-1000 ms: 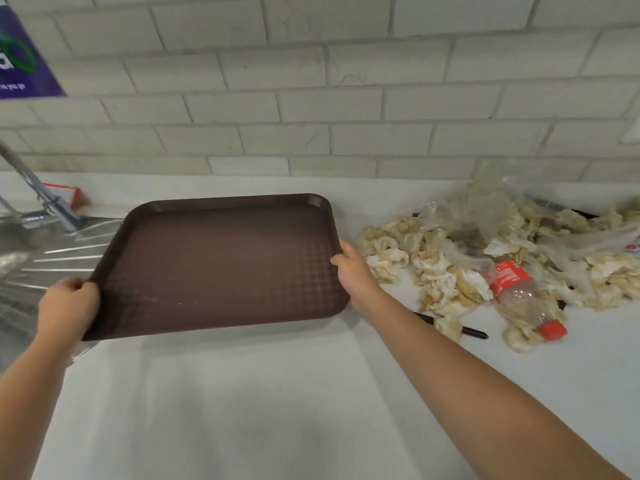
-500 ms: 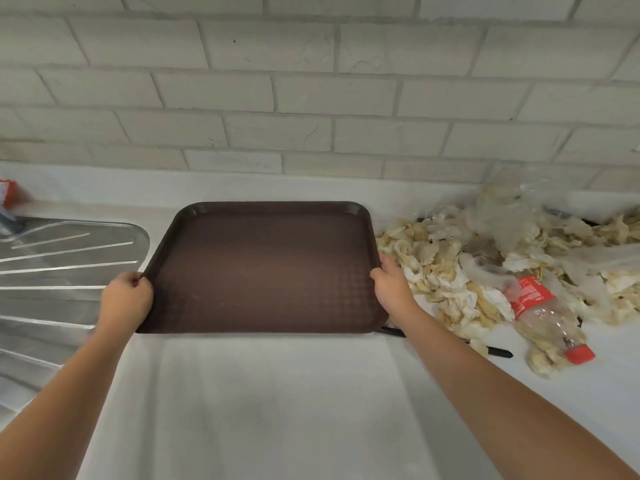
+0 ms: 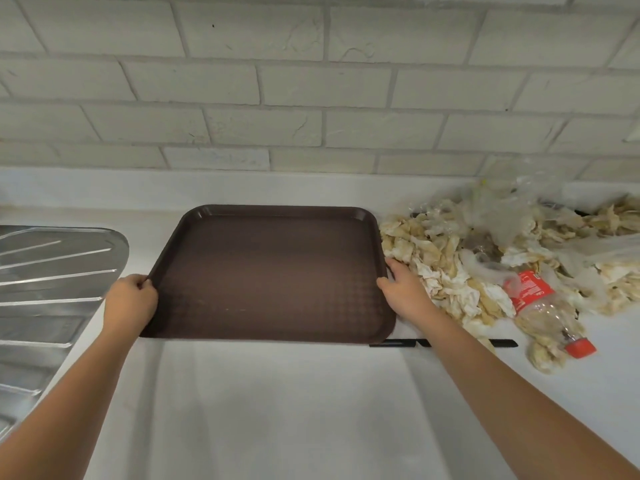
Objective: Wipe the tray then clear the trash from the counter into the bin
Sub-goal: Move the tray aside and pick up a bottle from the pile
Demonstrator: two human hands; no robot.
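I hold the brown tray flat on the white surface, left hand and right hand each clamped on a side rim. Trash pile touches my right knuckles. Risk: sliding the tray right shoves scraps and bottle further along the surface.

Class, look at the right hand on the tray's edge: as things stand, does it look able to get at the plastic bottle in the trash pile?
Probably yes. The right hand grips the tray, so it must let go first. The plastic bottle lies on top of the crumpled trash just to its right, uncovered.
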